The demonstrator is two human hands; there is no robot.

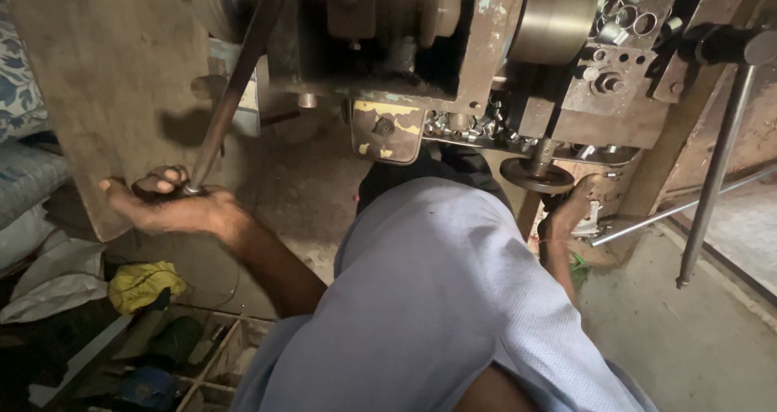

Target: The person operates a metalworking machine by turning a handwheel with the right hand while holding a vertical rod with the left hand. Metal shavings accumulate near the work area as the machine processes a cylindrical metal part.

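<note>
two hands at a worn machine (pixel 486 48), left hand (pixel 174 206) grip closed round lever knob (pixel 154 187), right hand (pixel 571 210) grip unclear, concrete floor (pixel 696 331)

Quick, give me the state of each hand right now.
Left hand: closed around the knob end of the long metal lever.
Right hand: reaching under the small handwheel; grip cannot be told.

The person's left hand (pixel 166 201) reaches out low to their left, arm nearly straight, fingers curled shut in a grip. The right hand (pixel 566 214) stretches forward opposite, wrist bent, its fingers hidden from view.
</note>
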